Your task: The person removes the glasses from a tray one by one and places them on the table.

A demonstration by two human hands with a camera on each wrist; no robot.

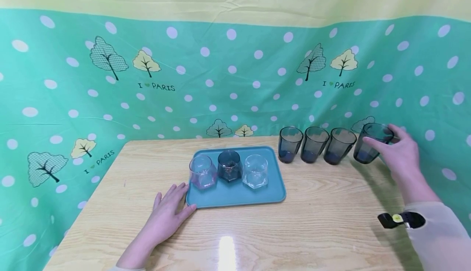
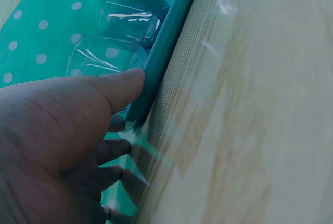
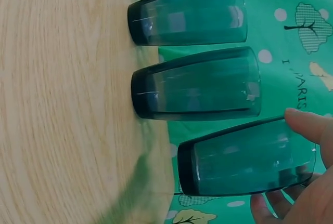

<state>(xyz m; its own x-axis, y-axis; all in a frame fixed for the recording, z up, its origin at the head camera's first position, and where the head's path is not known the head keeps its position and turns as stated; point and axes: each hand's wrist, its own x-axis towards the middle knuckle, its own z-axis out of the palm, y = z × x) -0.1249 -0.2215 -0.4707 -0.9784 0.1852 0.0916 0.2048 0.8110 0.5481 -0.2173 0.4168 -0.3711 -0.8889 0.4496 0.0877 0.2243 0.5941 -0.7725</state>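
My right hand (image 1: 402, 152) holds a dark tinted glass tumbler (image 3: 244, 159) near its rim, thumb on one side and fingers on the other. That tumbler is at the right end of a row with three similar tumblers (image 1: 310, 145). My left hand (image 1: 167, 213) rests at the left front corner of a blue tray (image 1: 235, 200), its thumb against the rim in the left wrist view, fingers spread out. On the tray stand three short faceted glasses: a pinkish one (image 1: 203, 173), a dark one (image 1: 229, 166) and a clear one (image 1: 255, 172).
A light wooden table (image 1: 312, 226) lies under everything. Behind it and at both sides hangs a green dotted cloth (image 1: 206, 83) printed with trees, close to the back of the tumblers. A black strap (image 1: 401, 219) is on the right sleeve.
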